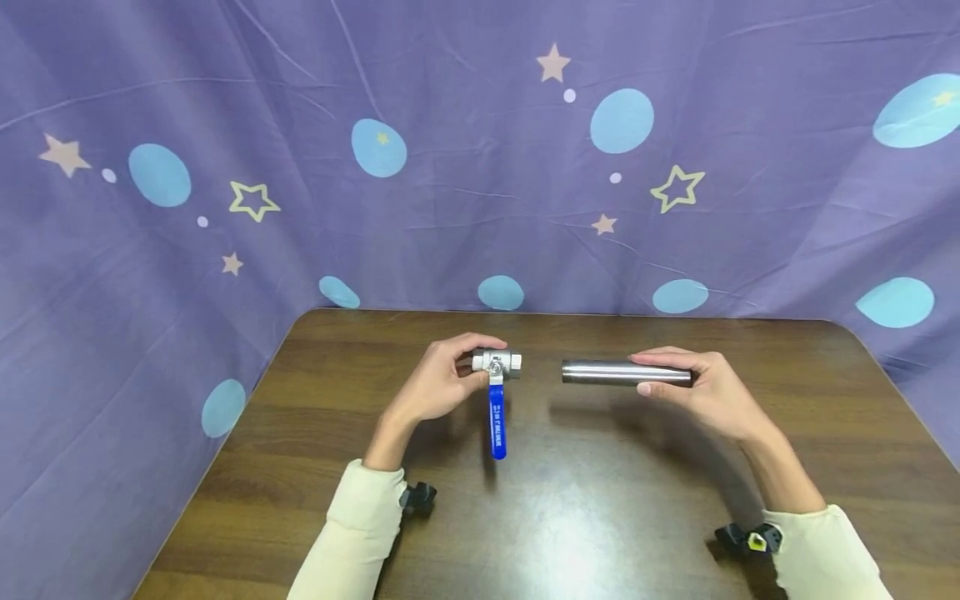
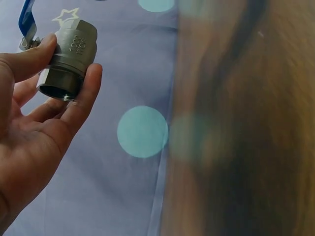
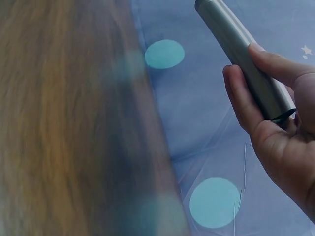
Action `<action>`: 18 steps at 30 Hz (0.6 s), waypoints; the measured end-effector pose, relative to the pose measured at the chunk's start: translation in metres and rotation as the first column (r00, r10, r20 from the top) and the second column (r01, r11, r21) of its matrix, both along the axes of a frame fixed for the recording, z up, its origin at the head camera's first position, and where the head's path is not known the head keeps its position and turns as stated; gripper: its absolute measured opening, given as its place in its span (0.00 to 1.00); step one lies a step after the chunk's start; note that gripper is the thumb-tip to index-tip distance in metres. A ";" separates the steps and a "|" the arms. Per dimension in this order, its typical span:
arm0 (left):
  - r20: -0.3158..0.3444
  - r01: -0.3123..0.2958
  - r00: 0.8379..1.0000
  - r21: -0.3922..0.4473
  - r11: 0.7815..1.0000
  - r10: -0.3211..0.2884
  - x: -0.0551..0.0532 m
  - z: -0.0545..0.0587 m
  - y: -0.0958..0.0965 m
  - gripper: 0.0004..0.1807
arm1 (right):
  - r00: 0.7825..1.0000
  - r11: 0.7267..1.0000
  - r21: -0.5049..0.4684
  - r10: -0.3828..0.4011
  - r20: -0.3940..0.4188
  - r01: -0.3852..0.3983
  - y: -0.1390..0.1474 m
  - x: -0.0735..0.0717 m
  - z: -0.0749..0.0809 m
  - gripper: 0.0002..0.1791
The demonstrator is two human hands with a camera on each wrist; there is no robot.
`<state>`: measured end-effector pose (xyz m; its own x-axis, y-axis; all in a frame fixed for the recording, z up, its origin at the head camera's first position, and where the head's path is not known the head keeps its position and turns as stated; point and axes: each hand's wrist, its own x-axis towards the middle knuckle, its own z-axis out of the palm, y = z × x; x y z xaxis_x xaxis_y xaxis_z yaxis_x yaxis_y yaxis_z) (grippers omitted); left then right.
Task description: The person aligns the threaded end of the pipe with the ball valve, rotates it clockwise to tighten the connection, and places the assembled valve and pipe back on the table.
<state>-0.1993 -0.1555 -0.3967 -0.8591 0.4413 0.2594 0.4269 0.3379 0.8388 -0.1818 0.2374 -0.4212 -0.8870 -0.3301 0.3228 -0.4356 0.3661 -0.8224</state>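
Between thumb and fingers, my left hand (image 1: 444, 379) grips a silver ball valve (image 1: 512, 362) by its body, above the table. Its blue lever handle (image 1: 498, 421) points toward me in the head view. The left wrist view shows the valve body (image 2: 75, 49) with raised lettering and an open, hollow end facing the palm. On the other side, my right hand (image 1: 712, 396) pinches a straight, shiny metal pipe (image 1: 600, 372) near its right end. The pipe's left end faces the valve's free end, with a gap between them. In the right wrist view the pipe (image 3: 231, 37) slants up and away from the palm.
Beneath both hands lies a brown wood-grain table (image 1: 300, 517), with shadows and a bright reflection on it. A purple curtain (image 1: 465, 225) with stars and blue dots hangs behind and beside it. Small black devices (image 1: 420, 497) sit at both sleeve cuffs.
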 end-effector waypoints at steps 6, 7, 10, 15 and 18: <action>0.031 -0.006 0.999 0.037 0.999 0.005 -0.003 0.006 0.011 0.23 | 1.000 0.999 -0.048 0.002 -0.002 -0.002 -0.009 -0.003 0.005 0.22; 0.036 -0.005 0.999 0.042 0.999 0.004 -0.004 0.007 0.012 0.23 | 1.000 0.998 -0.059 0.002 -0.002 -0.002 -0.010 -0.004 0.006 0.22; 0.045 0.000 0.999 0.062 0.998 -0.003 -0.006 0.009 0.016 0.23 | 1.000 0.996 -0.086 -0.002 -0.002 0.002 -0.014 -0.007 0.008 0.22; 0.039 -0.002 0.999 0.084 0.996 -0.001 -0.008 0.009 0.021 0.23 | 1.000 0.992 -0.127 -0.007 0.016 0.009 -0.019 -0.009 0.009 0.21; 0.035 -0.003 0.999 0.091 0.996 0.000 -0.010 0.009 0.022 0.23 | 1.000 0.990 -0.140 -0.003 0.018 0.006 -0.020 -0.010 0.009 0.22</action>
<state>-0.2089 -0.1331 -0.3877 -0.8688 0.4159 0.2685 0.3966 0.2599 0.8804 -0.1918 0.2173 -0.4118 -0.8945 -0.2787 0.3496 -0.4188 0.2485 -0.8734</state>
